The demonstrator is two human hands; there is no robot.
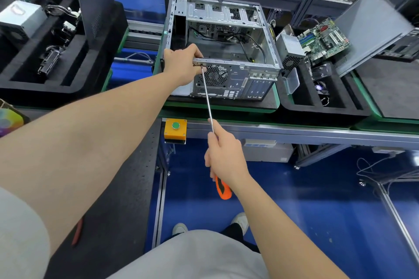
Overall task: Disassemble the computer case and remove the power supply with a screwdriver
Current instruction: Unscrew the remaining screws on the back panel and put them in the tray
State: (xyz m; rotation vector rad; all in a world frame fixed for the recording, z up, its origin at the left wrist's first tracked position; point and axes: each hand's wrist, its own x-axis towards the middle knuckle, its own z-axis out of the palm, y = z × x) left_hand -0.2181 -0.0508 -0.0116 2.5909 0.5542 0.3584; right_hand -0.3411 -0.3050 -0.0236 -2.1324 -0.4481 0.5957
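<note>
An open metal computer case (256, 70) lies on its side on a black mat, rear panel facing me, loose black cables inside. My left hand (182, 64) grips the near left corner of the case's top rail. My right hand (223, 156) holds a long screwdriver (207, 99) by its orange handle, forefinger along the shaft. The tip touches the rear panel's upper left corner, just under my left thumb, beside the round fan grille. A grey power supply (291, 48) sits outside the case to its right.
A black foam tray (328, 106) at right holds a green motherboard (324, 41), a clear plastic box and small parts. Another foam tray (45, 56) at left holds a second silver box and cables. Grey side panels lean at both sides. A yellow button box (175, 129) sits on the bench edge.
</note>
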